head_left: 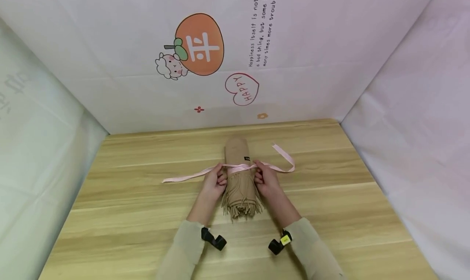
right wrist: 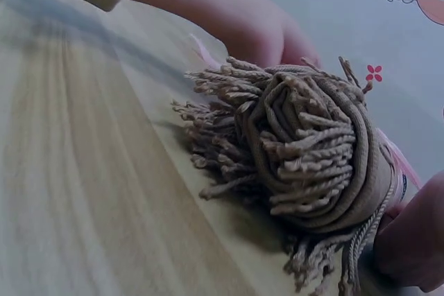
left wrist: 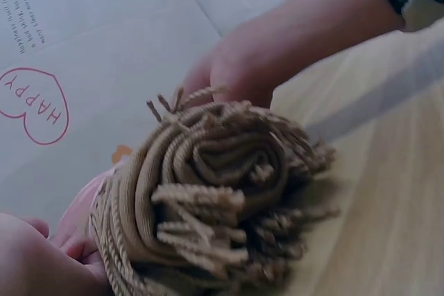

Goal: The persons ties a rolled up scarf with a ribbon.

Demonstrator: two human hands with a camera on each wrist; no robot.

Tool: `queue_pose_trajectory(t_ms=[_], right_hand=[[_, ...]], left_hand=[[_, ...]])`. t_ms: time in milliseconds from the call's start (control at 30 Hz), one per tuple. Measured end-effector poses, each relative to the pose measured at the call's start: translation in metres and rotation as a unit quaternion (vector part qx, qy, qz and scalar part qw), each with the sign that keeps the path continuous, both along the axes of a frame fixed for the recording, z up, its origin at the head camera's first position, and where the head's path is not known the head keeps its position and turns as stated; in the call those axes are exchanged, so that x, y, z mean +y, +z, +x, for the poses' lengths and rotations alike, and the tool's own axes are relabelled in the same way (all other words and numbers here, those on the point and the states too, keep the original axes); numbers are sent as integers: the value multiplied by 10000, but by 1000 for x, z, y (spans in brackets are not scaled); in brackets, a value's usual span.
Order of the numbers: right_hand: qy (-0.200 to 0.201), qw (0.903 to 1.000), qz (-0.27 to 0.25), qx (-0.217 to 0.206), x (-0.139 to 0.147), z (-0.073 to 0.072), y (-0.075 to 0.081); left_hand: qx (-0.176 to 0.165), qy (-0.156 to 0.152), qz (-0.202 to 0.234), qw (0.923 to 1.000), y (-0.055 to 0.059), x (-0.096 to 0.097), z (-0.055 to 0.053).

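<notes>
A rolled tan scarf with twisted fringe lies on the table, its fringed end toward me. A pink ribbon wraps its middle and crosses on top. At the roll's left side my left hand pinches one ribbon length between thumb and forefinger, with the tail trailing left. On the opposite side my right hand pinches the other length, whose tail bends back on the table. In the left wrist view the spiral of the scarf's end shows between both hands. A small black label sits above the ribbon.
The wood-grain table is bounded by a white printed cloth at the back and pale cloth walls at both sides. Black wrist straps with small cameras sit at both sleeves.
</notes>
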State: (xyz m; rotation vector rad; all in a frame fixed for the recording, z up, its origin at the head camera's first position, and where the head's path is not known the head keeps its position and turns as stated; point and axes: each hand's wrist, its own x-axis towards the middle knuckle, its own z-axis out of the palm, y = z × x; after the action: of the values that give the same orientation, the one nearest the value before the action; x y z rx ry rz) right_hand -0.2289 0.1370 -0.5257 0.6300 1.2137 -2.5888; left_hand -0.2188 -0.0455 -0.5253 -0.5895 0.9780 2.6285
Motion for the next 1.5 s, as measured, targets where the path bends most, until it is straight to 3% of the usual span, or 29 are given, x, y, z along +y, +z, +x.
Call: queue_pose_trajectory(t_ms=[133, 333, 633, 933, 1133, 1233, 1333, 1500], right_hand=[[-438, 9987, -243, 117, -7, -1, 1], [-836, 9926, -808, 349, -13, -3, 5], [-1317, 9771, -1627, 382, -11, -7, 3], [-1633, 9652, -2016, 324, -6, -10, 4], [-1700, 9618, -2121, 325, 1, -10, 4], [-1591, 9642, -2096, 320, 7, -9, 4], [-1298, 9734, -1826, 480, 13, -7, 5], [-641, 9862, -1053, 1102, 19, -10, 7]], left_hand=[[97, 512, -149, 9985, 1, 5, -3], [597, 1052, -593, 9909, 1, 11, 1], [388, 1417, 572, 9875, -3, 15, 0], [459, 1612, 691, 9834, 0, 17, 0], [620, 1392, 511, 9870, -4, 12, 2], [733, 1022, 286, 9917, -7, 5, 3], [946, 510, -44, 9942, -8, -1, 2], [1253, -140, -1093, 9860, -3, -9, -7]])
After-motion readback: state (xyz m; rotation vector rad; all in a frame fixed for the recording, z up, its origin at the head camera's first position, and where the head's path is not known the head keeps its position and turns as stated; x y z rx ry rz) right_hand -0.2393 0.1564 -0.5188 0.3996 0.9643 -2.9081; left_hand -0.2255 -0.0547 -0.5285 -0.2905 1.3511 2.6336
